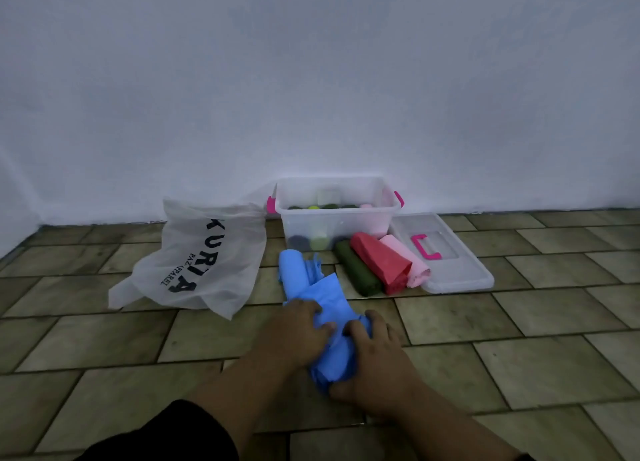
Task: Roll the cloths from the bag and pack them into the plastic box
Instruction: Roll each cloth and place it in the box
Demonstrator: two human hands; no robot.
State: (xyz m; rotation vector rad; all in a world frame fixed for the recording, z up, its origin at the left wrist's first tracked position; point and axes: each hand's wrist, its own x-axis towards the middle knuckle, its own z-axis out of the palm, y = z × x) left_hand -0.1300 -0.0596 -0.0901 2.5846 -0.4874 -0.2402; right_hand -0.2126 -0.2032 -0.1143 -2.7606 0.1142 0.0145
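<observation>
Both hands, left hand [298, 332] and right hand [375, 353], grip the blue cloth [327, 308] mid-roll on the floor; next, I'd say, a tight finish, then the box [337, 218].

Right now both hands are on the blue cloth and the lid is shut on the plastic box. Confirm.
Wrong on the lid: the head view shows it off, on the floor beside the plastic box. Left hand and right hand are on the blue cloth.
</observation>
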